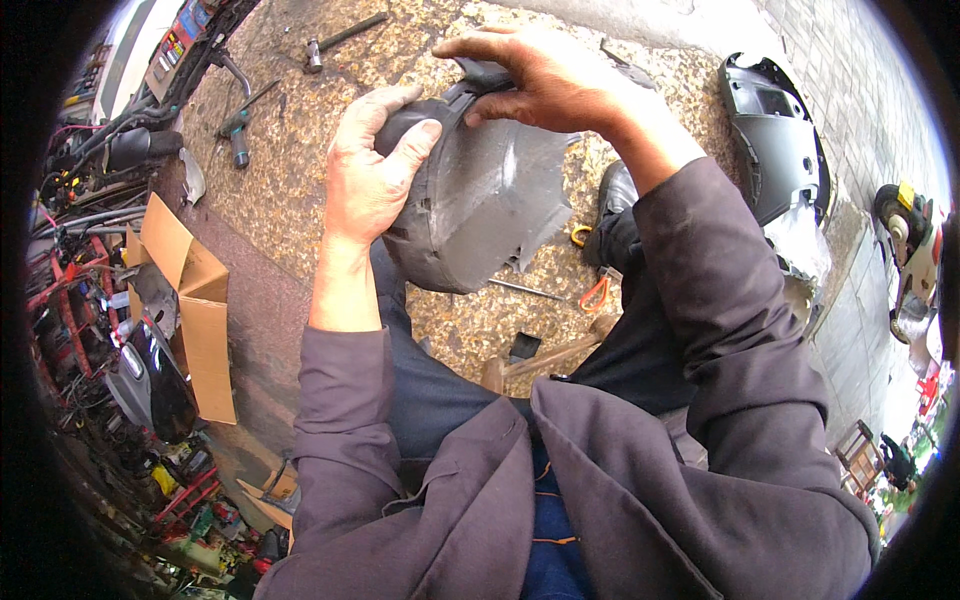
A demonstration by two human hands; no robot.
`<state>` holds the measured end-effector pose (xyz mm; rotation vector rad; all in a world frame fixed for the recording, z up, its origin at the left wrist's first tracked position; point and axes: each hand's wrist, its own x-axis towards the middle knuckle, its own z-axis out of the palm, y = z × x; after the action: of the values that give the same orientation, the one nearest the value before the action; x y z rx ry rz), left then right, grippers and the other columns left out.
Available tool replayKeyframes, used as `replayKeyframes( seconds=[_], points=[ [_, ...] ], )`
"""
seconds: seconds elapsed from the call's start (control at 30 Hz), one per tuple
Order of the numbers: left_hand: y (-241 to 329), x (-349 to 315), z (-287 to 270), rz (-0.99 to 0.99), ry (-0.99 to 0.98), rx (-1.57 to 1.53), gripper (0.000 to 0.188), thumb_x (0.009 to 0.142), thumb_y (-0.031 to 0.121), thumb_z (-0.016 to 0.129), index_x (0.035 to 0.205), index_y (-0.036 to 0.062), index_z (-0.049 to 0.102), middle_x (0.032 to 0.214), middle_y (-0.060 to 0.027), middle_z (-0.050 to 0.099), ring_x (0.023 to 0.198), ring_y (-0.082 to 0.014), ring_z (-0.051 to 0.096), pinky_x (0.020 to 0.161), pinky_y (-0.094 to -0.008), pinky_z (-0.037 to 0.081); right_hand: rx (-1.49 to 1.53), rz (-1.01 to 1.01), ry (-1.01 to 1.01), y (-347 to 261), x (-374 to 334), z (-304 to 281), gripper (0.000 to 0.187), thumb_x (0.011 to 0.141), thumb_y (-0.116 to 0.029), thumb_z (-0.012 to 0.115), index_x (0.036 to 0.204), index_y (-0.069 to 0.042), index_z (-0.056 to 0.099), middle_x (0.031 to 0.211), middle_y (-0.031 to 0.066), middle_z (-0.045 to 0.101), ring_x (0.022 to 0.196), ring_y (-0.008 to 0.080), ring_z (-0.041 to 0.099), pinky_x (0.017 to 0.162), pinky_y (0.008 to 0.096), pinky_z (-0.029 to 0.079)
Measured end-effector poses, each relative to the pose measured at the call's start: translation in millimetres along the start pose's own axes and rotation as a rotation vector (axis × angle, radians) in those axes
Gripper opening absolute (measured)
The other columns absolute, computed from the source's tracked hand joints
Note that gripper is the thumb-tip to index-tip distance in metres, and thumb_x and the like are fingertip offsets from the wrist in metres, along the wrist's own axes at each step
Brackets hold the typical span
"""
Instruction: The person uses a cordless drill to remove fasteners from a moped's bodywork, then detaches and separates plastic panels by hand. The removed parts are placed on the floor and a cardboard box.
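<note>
Fingers (392,98) of both hands are wrapped onto one dark plastic panel (480,200), gripping its upper end above the speckled ground (290,170); now across from the left, where an open cardboard box (208,345) stands beside a crowded heap of parts (75,280); next a teal-handled tool (238,140) lies on the ground, and farther up a hammer (316,55) rests with its handle slanting away; on we go to the left hand (365,185), thumb in front, fingers curled round the panel's rounded end; the panel itself hangs tilted between the knees, its right edge jagged; over its top comes the right hand (560,80), thumb below and forefinger stretched out, holding the upper tip; below lies an orange-handled tool (594,294), close to a dark shoe (617,188); and far over, a larger black shell (775,150) lies well apart from both hands.
</note>
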<state>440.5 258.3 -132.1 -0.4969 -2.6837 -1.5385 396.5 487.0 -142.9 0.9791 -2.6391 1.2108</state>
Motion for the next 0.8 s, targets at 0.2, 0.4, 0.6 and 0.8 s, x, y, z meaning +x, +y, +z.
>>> replayKeyframes(
  seconds=[0.2, 0.4, 0.6, 0.8],
  points=[
    [5, 0, -5, -0.404, -0.288, -0.293, 0.029, 0.083, 0.01, 0.074, 0.108, -0.0025, 0.065, 0.1, -0.0059, 0.068, 0.092, -0.0117, 0.061, 0.082, -0.0268, 0.049, -0.08, 0.073, -0.091, -15, 1, 0, 0.066, 0.068, -0.028, 0.081, 0.127, -0.013, 0.057, 0.098, 0.0172, 0.068, 0.093, 0.037, 0.065, 0.08, 0.0466, 0.052],
    [4, -3, -2, -0.381, -0.371, -0.411, 0.028, 0.082, 0.008, 0.074, 0.107, -0.0017, 0.065, 0.088, -0.002, 0.066, 0.08, -0.0091, 0.059, 0.073, -0.0247, 0.048, -0.056, 0.039, -0.157, -26, 1, 0, 0.07, 0.062, -0.011, 0.079, 0.128, -0.009, 0.055, 0.1, 0.0177, 0.066, 0.094, 0.038, 0.064, 0.079, 0.0452, 0.051],
    [3, -3, 5, -0.347, -0.346, -0.327, 0.023, 0.082, 0.005, 0.072, 0.103, -0.0012, 0.065, 0.088, -0.0029, 0.067, 0.081, -0.0083, 0.059, 0.073, -0.0257, 0.048, -0.14, -0.085, -0.051, -23, 3, 8, 0.07, 0.058, -0.009, 0.08, 0.124, -0.01, 0.057, 0.102, 0.0147, 0.065, 0.095, 0.0369, 0.063, 0.08, 0.0446, 0.052],
    [6, -2, 7, -0.328, -0.268, -0.252, 0.018, 0.082, 0.006, 0.07, 0.097, -0.0016, 0.066, 0.086, -0.0042, 0.068, 0.079, -0.01, 0.061, 0.073, -0.0267, 0.05, -0.314, -0.149, 0.048, -33, 3, 6, 0.062, 0.065, -0.015, 0.08, 0.123, -0.014, 0.06, 0.112, 0.0095, 0.064, 0.102, 0.032, 0.062, 0.087, 0.042, 0.051]
  ],
)
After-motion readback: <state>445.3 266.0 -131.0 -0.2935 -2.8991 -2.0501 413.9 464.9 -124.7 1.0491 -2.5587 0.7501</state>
